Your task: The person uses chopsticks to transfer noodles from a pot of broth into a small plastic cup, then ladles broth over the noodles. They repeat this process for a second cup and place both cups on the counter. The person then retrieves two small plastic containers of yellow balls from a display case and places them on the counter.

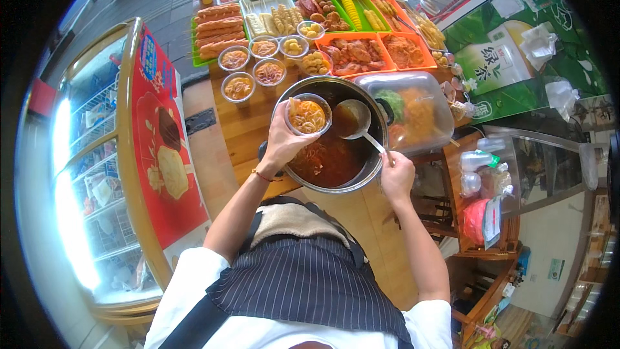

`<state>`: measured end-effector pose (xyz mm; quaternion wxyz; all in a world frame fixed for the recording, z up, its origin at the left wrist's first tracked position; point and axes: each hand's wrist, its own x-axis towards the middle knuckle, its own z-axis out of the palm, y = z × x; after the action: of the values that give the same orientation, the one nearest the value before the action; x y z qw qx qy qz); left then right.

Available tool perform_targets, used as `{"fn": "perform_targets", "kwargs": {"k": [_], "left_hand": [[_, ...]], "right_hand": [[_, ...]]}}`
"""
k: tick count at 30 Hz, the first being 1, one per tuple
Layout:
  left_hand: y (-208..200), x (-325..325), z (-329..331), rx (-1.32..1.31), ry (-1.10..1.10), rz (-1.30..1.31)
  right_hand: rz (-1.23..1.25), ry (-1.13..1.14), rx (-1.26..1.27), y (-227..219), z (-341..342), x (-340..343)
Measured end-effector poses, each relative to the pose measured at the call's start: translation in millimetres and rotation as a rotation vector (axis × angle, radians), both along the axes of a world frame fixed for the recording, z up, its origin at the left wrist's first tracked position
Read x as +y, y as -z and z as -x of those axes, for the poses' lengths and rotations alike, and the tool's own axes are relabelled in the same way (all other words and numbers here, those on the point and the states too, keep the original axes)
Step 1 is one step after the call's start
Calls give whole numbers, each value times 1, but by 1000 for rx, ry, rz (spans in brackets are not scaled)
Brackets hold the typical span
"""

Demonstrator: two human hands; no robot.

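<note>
Over a large steel pot (336,165) of reddish-brown broth, my left hand (290,136) holds a clear plastic cup (309,115) filled with food in orange broth. Fingers of my right hand (396,174) wrap around the handle of a metal ladle (352,118). Its bowl, with brown broth in it, is close to the cup's right side, above the pot. Several similar filled cups (268,72) stand on the wooden table (231,123) beyond the pot and to its left.
Colourful trays (355,54) of skewers and meats cover the table's far part. A clear lidded container (413,113) sits right of the pot. At left stands a lit glass-door freezer (97,174); a wooden shelf with bags and a pink bundle (476,220) is at right.
</note>
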<state>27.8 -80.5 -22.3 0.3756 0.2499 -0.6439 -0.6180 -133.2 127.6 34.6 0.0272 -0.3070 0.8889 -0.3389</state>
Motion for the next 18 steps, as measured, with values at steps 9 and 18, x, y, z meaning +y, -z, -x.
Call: {"fn": "perform_targets", "kwargs": {"k": [9,18], "left_hand": [[12,1,4,33,4,-43],[9,9,12,-3,42,-8]], "right_hand": [[294,123,-546,-69,-4,28],[353,63,-523,-137,-32,37]]}}
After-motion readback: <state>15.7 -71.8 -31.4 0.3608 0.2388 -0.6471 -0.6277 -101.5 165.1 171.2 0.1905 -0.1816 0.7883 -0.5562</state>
